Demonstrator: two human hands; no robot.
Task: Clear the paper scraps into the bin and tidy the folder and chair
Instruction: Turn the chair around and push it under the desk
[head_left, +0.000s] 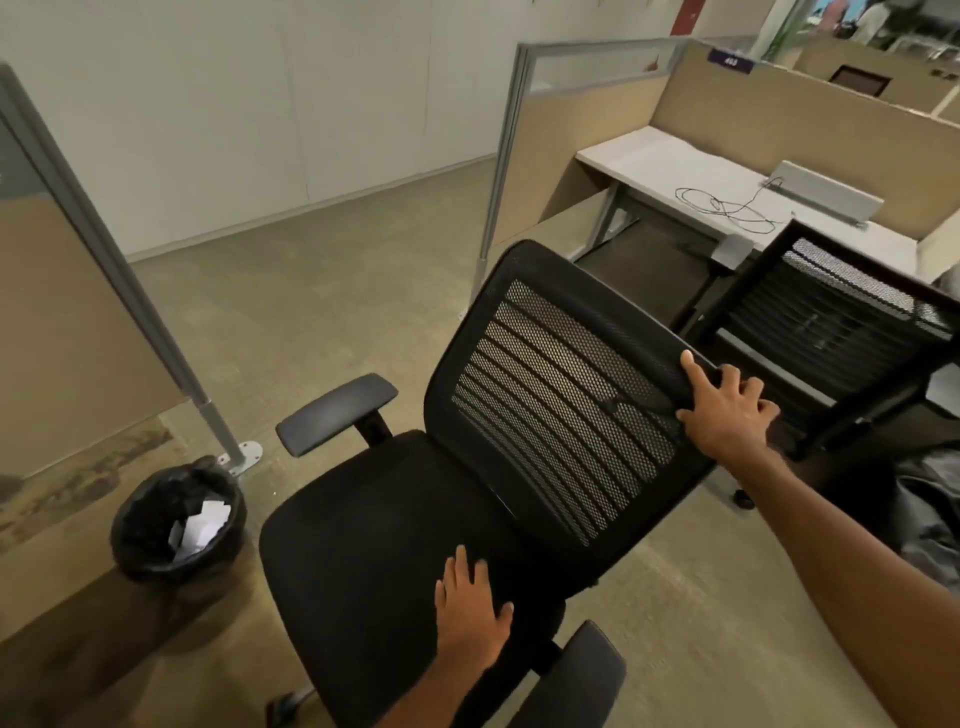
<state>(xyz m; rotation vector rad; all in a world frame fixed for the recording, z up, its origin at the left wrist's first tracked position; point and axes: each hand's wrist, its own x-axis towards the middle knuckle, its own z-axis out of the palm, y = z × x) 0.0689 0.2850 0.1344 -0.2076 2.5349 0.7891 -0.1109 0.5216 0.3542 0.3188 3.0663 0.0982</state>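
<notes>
A black mesh-backed office chair (545, 415) stands in the middle of the floor, its backrest towards the desk at the right. My right hand (727, 410) grips the top edge of the backrest. On the rear of the seat cushion my left hand (470, 603) lies flat with fingers spread. A round bin (179, 522) lined with a black bag stands on the floor left of the chair, with white paper scraps (205, 525) inside. No folder is in view.
A second black mesh chair (831, 322) is tucked against the white desk (675, 166) at the right, where a black cable (727, 205) lies. Grey-framed cubicle partitions stand at left (104, 249) and centre back (498, 171). Open carpet lies beyond the chair.
</notes>
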